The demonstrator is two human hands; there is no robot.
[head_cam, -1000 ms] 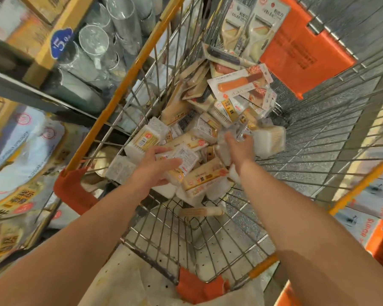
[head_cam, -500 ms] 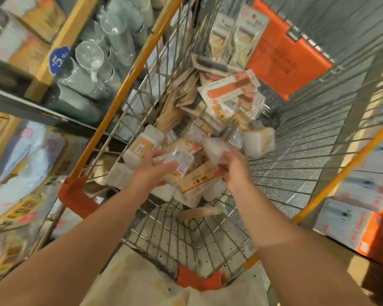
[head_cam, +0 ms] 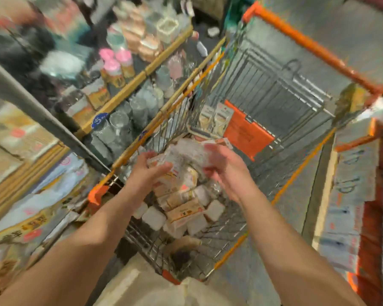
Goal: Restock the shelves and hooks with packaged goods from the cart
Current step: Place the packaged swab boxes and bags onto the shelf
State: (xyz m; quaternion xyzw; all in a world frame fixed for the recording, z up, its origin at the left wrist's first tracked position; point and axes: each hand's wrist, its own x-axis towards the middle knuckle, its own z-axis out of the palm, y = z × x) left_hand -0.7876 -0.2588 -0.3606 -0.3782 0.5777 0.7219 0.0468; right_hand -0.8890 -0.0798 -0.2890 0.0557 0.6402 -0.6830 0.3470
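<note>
Head view, heavily blurred: both hands are raised above the wire cart [head_cam: 261, 100]. The left hand [head_cam: 147, 173] grips a small white-and-orange packet [head_cam: 164, 161], thumb curled over its near face. The right hand [head_cam: 224, 167], at 3 o'clock from the left, pinches a clear-wrapped pack [head_cam: 191, 151] by its right end; the two packs touch or overlap. Below them, more boxed packets [head_cam: 184, 208] lie heaped in the cart's basket. Shelves of glassware [head_cam: 128, 120] stand at 10 o'clock from the hands.
</note>
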